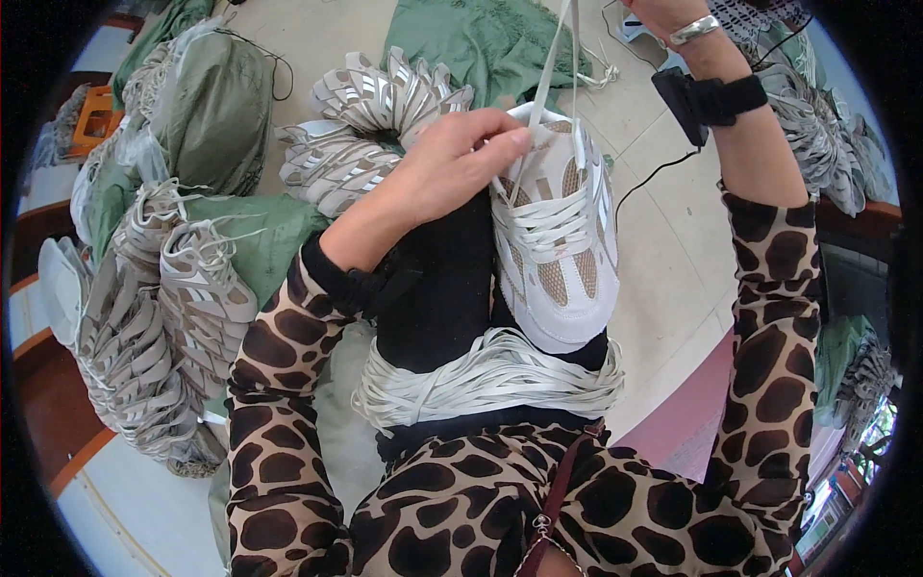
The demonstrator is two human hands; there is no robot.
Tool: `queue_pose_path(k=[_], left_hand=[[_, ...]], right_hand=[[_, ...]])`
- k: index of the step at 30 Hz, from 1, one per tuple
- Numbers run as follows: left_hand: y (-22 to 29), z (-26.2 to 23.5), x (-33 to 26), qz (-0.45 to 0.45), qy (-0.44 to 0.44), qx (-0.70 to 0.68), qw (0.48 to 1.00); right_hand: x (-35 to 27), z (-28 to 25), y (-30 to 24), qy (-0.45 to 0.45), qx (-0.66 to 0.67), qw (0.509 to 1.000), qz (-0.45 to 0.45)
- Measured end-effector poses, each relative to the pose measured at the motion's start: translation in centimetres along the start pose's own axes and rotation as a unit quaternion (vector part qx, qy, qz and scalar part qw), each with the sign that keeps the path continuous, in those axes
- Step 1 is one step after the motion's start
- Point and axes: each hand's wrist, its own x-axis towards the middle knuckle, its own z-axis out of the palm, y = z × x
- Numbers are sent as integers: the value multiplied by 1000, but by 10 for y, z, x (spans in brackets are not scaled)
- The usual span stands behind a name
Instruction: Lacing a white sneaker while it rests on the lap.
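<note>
1. Many loose white laces (pixel 486 377) lay in a bundle across the person's lap.
2. A white shoe (pixel 558 240) sat on the knee, half laced.
3. The left hand (pixel 452 163) pressed its grip on the shoe's top.
4. The right hand (pixel 663 14) was up high, pulling the lace (pixel 548 67) tight; I could not tell its grip.
5. Next, I think, came another hole.
6. More shoes (pixel 375 125) lay on the floor.

— What am I seeing on the floor (pixel 663 260)?

— Pale tiles. Taking the green cloth (pixel 481 38) as my landmark: fanned shoe uppers (pixel 385 96) lie just below-left of it, a stuffed green sack (pixel 212 106) further left, and stacked uppers (pixel 154 327) well below that.
</note>
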Motion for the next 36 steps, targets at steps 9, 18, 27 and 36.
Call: queue_pose_path(k=[9,18,27,36], left_hand=[[-7,-1,1,47,-66,-4,997],[39,9,3,62,-54,-199,976],[102,-53,44,-37,-122,-190,973],[101,-68,-2,-101,-169,-109,974]], right_hand=[[-16,-4,-23,-5,23,1000,-10],[-23,-37,4,-3,-6,1000,1],[-82,-44,24,-115,-237,965,3],[-79,21,-10,-301,-42,948,94]])
